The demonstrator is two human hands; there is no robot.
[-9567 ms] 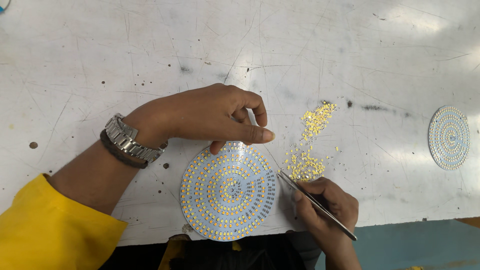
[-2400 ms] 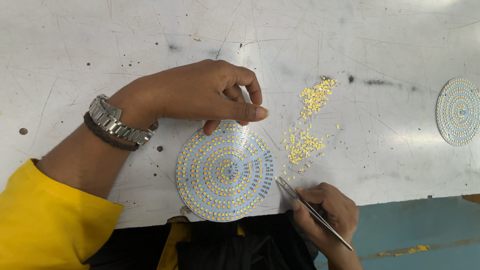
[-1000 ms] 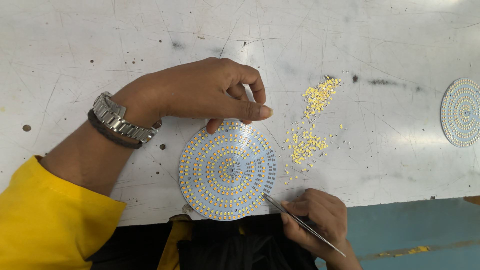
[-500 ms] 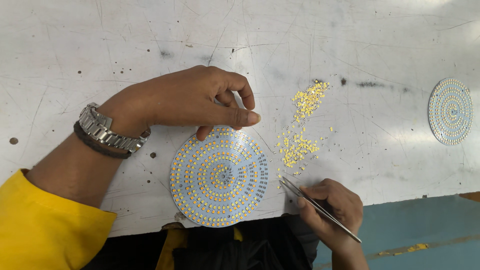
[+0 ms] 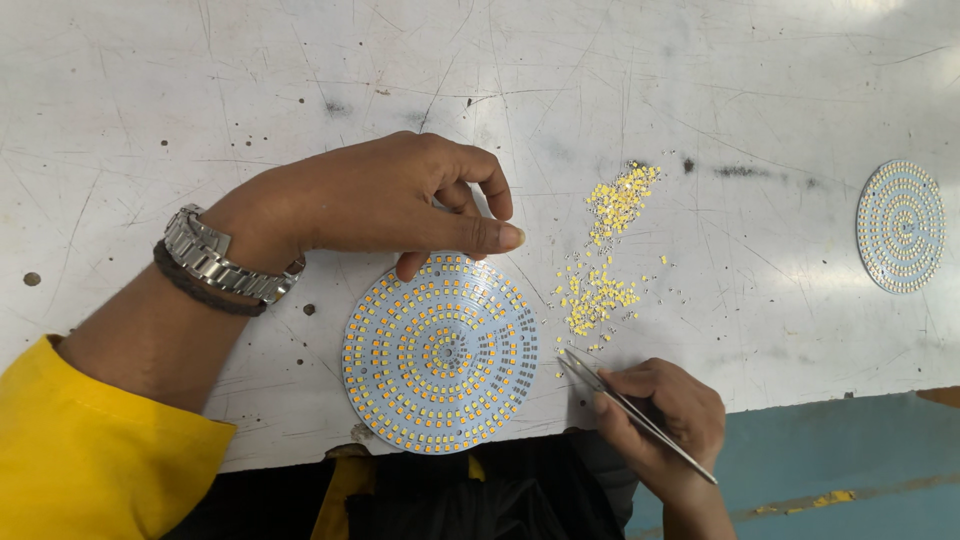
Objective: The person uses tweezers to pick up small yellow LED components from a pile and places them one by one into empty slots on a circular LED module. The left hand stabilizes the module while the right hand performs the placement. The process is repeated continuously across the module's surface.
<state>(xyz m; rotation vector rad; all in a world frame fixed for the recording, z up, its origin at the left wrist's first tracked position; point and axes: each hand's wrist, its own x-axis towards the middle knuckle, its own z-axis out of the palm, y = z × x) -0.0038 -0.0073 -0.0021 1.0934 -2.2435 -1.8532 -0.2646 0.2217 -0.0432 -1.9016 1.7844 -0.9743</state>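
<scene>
A round circuit board (image 5: 440, 352) covered in rings of small yellow chips lies at the near edge of the white table (image 5: 200, 100). My left hand (image 5: 395, 200) rests on the table just behind the board, fingers curled, thumb touching its far rim. A metal watch (image 5: 215, 258) is on that wrist. My right hand (image 5: 660, 410) holds thin metal tweezers (image 5: 630, 408), their tips close to the table just right of the board, near the loose yellow chips (image 5: 600, 270).
A second round board (image 5: 902, 240) lies at the far right of the table. The table top is scratched and spotted. Its near edge runs below the board, with a blue floor (image 5: 860, 460) at lower right.
The view has shifted slightly. My right hand with the tweezers has moved from the board's lower right edge out toward the loose chips. My left hand stays at the board's far rim.
</scene>
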